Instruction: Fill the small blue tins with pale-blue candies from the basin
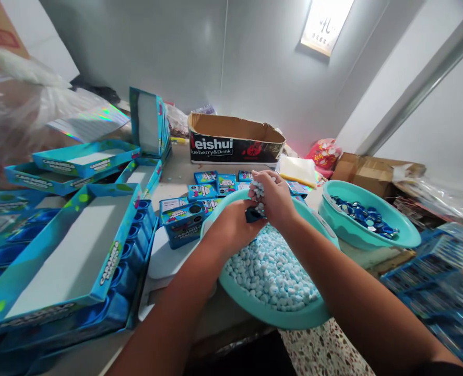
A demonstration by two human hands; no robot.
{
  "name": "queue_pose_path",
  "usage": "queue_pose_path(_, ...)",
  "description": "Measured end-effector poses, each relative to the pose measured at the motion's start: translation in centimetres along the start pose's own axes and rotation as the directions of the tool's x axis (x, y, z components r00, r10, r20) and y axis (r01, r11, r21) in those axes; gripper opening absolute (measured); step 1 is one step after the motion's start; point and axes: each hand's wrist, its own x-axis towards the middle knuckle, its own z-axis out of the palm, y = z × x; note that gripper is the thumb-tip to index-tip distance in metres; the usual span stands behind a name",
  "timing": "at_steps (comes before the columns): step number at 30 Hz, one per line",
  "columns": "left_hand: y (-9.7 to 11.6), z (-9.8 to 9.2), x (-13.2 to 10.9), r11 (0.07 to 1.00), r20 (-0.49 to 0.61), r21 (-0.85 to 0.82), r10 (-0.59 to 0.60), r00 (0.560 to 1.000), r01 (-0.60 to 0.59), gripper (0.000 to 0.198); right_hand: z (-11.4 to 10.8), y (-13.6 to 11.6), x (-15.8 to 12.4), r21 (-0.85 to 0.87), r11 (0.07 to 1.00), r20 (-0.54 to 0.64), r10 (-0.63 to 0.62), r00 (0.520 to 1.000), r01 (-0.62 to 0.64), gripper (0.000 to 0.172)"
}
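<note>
My left hand (pixel 239 224) is closed around a small dark blue container (pixel 253 214), held above a turquoise basin (pixel 262 313). Just over that container's mouth, my right hand (pixel 276 198) is closed on a handful of small pale blue and white candies (pixel 258 189). More candies (pixel 274 271) of the same kind fill much of the basin. Left of the basin, a blue printed container (pixel 182 225) stands on a flat white surface (pixel 164 256). Several blue printed packs (pixel 226 184) lie on the table behind the basin.
Blue display trays (pixel 67 250) and rows of blue containers crowd the left side. At the back stands an open cardboard box (pixel 237 151). On the right, a second turquoise basin (pixel 366 243) holds shiny dark blue pieces (pixel 366 215), with stacked blue packs (pixel 430 261) beyond.
</note>
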Motion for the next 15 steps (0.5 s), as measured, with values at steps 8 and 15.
queue_pose_path(8, 0.15, -0.25, 0.27, 0.997, -0.009, 0.056, -0.051, 0.999, 0.052, 0.030, 0.08, 0.07, 0.04, -0.008, 1.000, 0.025, 0.031, 0.999, -0.031, 0.025)
queue_pose_path(15, -0.19, 0.03, 0.15, 0.999, -0.035, 0.026, -0.036, 0.999, 0.037, 0.030, 0.12, -0.03, -0.22, -0.033, 0.999, 0.059, 0.026, 0.998, -0.025, 0.021)
